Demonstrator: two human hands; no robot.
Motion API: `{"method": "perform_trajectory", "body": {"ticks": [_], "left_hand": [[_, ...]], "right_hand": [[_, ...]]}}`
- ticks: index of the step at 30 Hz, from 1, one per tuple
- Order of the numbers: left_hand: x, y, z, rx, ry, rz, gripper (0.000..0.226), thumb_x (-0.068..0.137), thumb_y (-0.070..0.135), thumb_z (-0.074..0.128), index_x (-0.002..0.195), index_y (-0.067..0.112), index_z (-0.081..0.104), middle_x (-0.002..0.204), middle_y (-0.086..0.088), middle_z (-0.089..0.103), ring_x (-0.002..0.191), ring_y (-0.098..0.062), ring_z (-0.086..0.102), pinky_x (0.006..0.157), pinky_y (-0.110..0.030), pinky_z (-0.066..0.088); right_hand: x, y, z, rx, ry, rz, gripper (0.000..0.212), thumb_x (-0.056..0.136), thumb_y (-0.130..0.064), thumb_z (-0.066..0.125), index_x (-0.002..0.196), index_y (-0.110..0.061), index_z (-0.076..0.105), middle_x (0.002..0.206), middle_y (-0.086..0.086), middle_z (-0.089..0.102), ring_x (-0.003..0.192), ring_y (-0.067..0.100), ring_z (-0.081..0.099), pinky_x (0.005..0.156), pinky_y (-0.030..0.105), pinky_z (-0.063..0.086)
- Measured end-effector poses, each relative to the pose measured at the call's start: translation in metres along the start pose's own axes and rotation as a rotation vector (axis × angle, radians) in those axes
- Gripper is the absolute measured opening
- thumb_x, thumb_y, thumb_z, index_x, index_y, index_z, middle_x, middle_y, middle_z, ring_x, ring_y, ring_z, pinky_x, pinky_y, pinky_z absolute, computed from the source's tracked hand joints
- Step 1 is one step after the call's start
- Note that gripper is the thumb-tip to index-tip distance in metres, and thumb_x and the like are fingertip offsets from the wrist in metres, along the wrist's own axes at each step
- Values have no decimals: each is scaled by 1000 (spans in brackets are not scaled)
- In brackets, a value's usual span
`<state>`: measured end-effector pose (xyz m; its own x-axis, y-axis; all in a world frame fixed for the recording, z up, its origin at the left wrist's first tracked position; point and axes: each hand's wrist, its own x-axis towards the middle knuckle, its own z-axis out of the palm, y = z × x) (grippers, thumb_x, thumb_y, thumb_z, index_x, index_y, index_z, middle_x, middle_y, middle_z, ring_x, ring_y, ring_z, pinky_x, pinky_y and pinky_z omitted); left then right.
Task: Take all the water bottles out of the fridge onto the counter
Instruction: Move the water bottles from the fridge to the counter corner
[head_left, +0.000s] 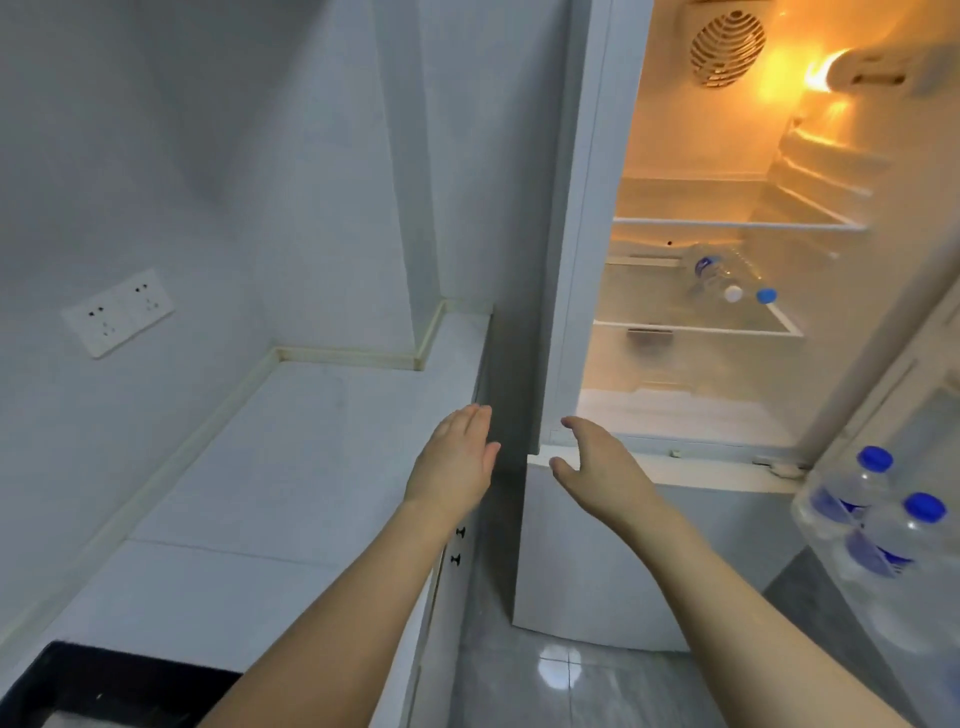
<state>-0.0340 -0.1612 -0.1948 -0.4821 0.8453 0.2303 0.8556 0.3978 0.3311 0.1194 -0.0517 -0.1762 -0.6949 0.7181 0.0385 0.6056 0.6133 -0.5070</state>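
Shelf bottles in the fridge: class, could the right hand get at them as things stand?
Probably yes: the fridge is open, the right hand is empty, and nothing blocks the lying bottles.

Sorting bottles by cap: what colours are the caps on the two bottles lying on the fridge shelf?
One cap is white, the other cap blue; the head view shows both.

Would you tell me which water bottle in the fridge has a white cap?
The left one of the two lying on the middle shelf; every other visible cap is blue.
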Motion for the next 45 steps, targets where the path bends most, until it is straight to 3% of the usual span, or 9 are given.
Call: {"method": "perform_trajectory", "body": {"ticks": [10, 18, 24, 31, 33, 36, 38, 40, 45], "left_hand": [[93, 71, 33, -116, -85, 177, 50, 103, 32, 41, 149, 15, 31, 155, 0, 32, 143, -17, 28, 114, -29, 28], [201, 139, 45, -165, -71, 283, 43, 102, 32, 45, 140, 13, 42, 143, -4, 47, 127, -22, 45, 102, -32, 38], [281, 198, 69, -264, -56, 333, 32, 98, 26, 54, 128, 16, 56, 132, 0, 56, 120, -19, 52, 97, -24, 36], [370, 246, 124, -312, -206, 143, 33, 95, 37, 52, 112, 10, 60, 111, -5, 63, 104, -24, 58, 87, -33, 47], [387, 253, 137, -333, -260, 97, 34, 95, 38, 51, 113, 11, 59, 112, -6, 64, 104, -25, 59, 87, -35, 49], [414, 260, 160, -334, -317, 36, 43, 95, 42, 50, 127, 14, 56, 126, -5, 61, 116, -24, 56, 99, -37, 44], [429, 265, 175, -343, -350, 5, 47, 94, 45, 50, 130, 16, 55, 130, -4, 60, 119, -23, 55, 105, -42, 40], [440, 270, 187, -371, -384, -45, 47, 92, 49, 49, 128, 19, 57, 129, -2, 61, 117, -22, 56, 105, -44, 41], [466, 281, 213, -441, -426, -144, 48, 87, 54, 50, 120, 21, 62, 119, -1, 64, 107, -22, 59, 97, -39, 46]], "right_hand": [[66, 69, -55, 24, 129, 139, 58, 95, -26, 52, 148, -10, 33, 152, 4, 37, 139, 19, 35, 110, 29, 28], [138, 139, -114, 84, 302, 235, 54, 94, -22, 55, 143, -8, 39, 147, 8, 43, 135, 22, 40, 109, 29, 29], [200, 208, -162, 178, 445, 346, 47, 93, -13, 49, 139, -6, 43, 142, 12, 48, 127, 29, 47, 100, 35, 39], [287, 289, -184, 333, 580, 486, 44, 83, -2, 44, 125, -11, 51, 123, 14, 58, 106, 34, 57, 85, 37, 46], [308, 308, -184, 342, 602, 508, 40, 85, -3, 44, 123, -12, 51, 123, 13, 57, 108, 33, 56, 88, 40, 47], [338, 332, -180, 346, 593, 540, 48, 90, -4, 46, 137, -10, 43, 133, 13, 52, 119, 34, 52, 95, 41, 42], [356, 346, -174, 340, 562, 548, 51, 90, -5, 47, 140, -11, 38, 132, 14, 51, 116, 33, 52, 89, 38, 42], [368, 359, -167, 321, 522, 533, 50, 90, -9, 49, 138, -13, 38, 126, 13, 51, 109, 31, 53, 84, 36, 42], [392, 386, -160, 154, 526, 529, 45, 90, -20, 56, 133, -10, 45, 120, 14, 56, 111, 33, 53, 94, 45, 46]]}}
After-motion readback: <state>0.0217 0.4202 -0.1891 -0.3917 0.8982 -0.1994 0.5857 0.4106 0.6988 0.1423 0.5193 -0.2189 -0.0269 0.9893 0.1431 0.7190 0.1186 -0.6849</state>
